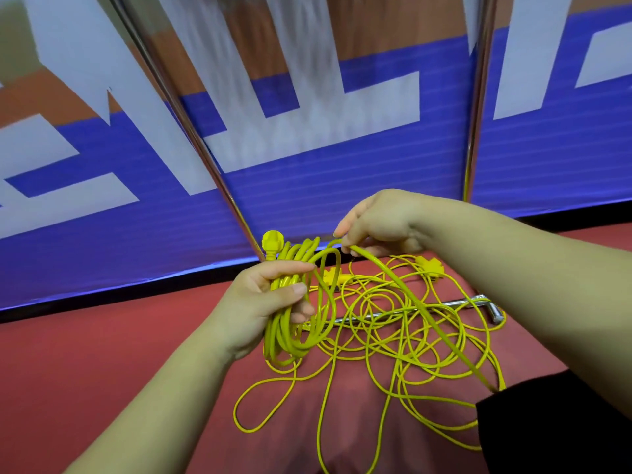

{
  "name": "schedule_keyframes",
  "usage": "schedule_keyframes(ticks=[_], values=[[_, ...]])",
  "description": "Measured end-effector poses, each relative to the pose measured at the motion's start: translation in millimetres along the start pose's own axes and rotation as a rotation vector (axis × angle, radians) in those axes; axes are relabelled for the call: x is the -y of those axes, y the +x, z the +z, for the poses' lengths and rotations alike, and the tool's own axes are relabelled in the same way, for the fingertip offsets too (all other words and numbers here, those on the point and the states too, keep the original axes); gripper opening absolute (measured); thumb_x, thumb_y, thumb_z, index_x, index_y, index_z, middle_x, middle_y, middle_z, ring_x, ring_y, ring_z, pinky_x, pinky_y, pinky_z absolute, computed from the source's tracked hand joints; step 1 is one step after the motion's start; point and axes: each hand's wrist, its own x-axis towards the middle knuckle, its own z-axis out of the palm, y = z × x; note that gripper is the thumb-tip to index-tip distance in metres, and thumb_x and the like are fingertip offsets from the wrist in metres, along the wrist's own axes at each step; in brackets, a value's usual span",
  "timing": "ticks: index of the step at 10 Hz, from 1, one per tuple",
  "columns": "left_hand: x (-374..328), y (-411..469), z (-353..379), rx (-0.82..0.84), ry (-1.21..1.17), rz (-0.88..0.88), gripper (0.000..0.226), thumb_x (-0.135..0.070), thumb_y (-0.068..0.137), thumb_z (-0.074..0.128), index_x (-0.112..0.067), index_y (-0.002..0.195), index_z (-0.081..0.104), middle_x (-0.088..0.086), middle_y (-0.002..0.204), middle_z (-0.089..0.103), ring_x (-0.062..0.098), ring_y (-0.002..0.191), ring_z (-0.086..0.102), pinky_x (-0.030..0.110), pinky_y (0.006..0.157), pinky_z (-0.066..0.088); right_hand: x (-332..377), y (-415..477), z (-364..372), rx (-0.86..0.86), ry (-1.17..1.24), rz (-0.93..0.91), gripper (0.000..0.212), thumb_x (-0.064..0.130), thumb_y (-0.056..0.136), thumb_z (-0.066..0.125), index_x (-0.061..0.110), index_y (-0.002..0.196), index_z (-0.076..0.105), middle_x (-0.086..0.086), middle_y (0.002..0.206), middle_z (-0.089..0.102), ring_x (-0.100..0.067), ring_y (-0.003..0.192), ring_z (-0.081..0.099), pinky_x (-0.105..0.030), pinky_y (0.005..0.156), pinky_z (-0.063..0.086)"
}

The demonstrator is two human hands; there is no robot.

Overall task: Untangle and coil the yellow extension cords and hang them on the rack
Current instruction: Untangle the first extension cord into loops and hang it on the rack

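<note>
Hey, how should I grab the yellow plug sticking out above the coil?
Pinch the plug by its round head, fingers coming from above: it stands clear over the coil the left hand grips, while its neck runs down into the loops.

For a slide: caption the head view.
Left hand grips a coil of yellow cord; right hand pinches a strand above the tangle on the red floor.

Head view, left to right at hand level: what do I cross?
left hand gripping the coiled cord → right hand pinching a loose strand → yellow connector on the floor → bent end of the metal bar
</note>
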Motion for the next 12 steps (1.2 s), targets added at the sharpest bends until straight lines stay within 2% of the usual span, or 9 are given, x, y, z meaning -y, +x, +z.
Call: schedule_keyframes(ticks=[1,2,3,4,6,7,9,11,12], values=[[7,5,7,-0.050,-0.085,0.014,0.029,-0.011,0.077,0.069,-0.014,0.106,0.072,0.021,0.081,0.071,0.035,0.083,0.075,0.033,0.068,0.063,-1,10,13,-0.062,0.213,0.032,0.018,0.004,0.093,0.064,0.007,0.109,0.070,-0.009,0.105,0.073,-0.002,0.055,0.062,-0.014,0.044,0.048],[10,12,17,-0.111,-0.140,0.052,0.024,-0.007,0.087,0.062,-0.014,0.110,0.067,0.013,0.084,0.071,0.036,0.091,0.074,0.039,0.080,0.062,-2,18,20,-0.097,0.358,0.042,0.008,0.004,0.092,0.066,0.012,0.088,0.067,-0.006,0.097,0.072,-0.009,0.076,0.064,-0.016,0.053,0.057],[10,13,25,-0.136,-0.151,0.074,0.023,-0.002,0.096,0.054,-0.015,0.112,0.064,0.004,0.076,0.067,0.037,0.092,0.074,0.040,0.082,0.061,1,13,27,-0.148,0.464,0.004,0.013,0.002,0.091,0.066,0.011,0.082,0.064,-0.003,0.085,0.066,-0.010,0.078,0.063,-0.016,0.051,0.056],[11,15,32,-0.154,-0.211,0.050,0.022,-0.002,0.097,0.052,-0.014,0.112,0.063,0.003,0.070,0.061,0.036,0.087,0.074,0.040,0.079,0.062,3,10,33,-0.205,0.523,-0.021,0.011,0.001,0.089,0.068,0.008,0.082,0.065,-0.007,0.096,0.067,-0.010,0.078,0.064,-0.018,0.053,0.056],[7,17,51,-0.132,-0.335,0.028,0.019,-0.004,0.098,0.052,-0.013,0.113,0.059,0.003,0.070,0.064,0.034,0.077,0.073,0.042,0.077,0.061,7,9,41,-0.325,0.589,-0.064,0.006,0.001,0.086,0.072,0.004,0.084,0.067,-0.007,0.081,0.064,-0.013,0.066,0.064,-0.016,0.045,0.052],[6,20,53,-0.139,-0.382,0.017,0.022,-0.011,0.090,0.060,-0.015,0.111,0.062,0.015,0.084,0.064,0.046,0.094,0.066,0.043,0.075,0.062,8,11,44,-0.369,0.596,-0.092,0.010,0.001,0.084,0.074,0.005,0.079,0.067,-0.008,0.075,0.065,-0.013,0.058,0.064,-0.020,0.048,0.055],[-1,18,50,-0.118,-0.403,0.041,0.035,-0.011,0.084,0.060,-0.013,0.119,0.059,0.012,0.075,0.060,0.025,0.060,0.066,0.036,0.059,0.058,8,10,34,-0.305,0.481,-0.131,0.008,0.006,0.083,0.077,0.007,0.083,0.069,-0.007,0.082,0.069,-0.012,0.071,0.068,-0.018,0.054,0.056],[-9,16,39,-0.128,-0.434,0.080,0.040,-0.009,0.082,0.071,-0.017,0.120,0.064,0.012,0.071,0.050,0.019,0.050,0.051,0.030,0.050,0.048,1,10,23,-0.166,0.135,-0.169,0.007,0.016,0.090,0.070,0.011,0.094,0.072,-0.009,0.092,0.075,-0.012,0.073,0.069,-0.022,0.066,0.057],[-12,11,30,-0.103,-0.399,0.088,0.045,-0.004,0.075,0.068,-0.018,0.119,0.068,0.013,0.065,0.048,0.018,0.046,0.049,0.028,0.046,0.046,-4,8,22,-0.095,-0.058,-0.308,0.012,0.011,0.091,0.068,0.013,0.099,0.076,-0.006,0.086,0.074,-0.011,0.076,0.069,-0.019,0.064,0.054]])
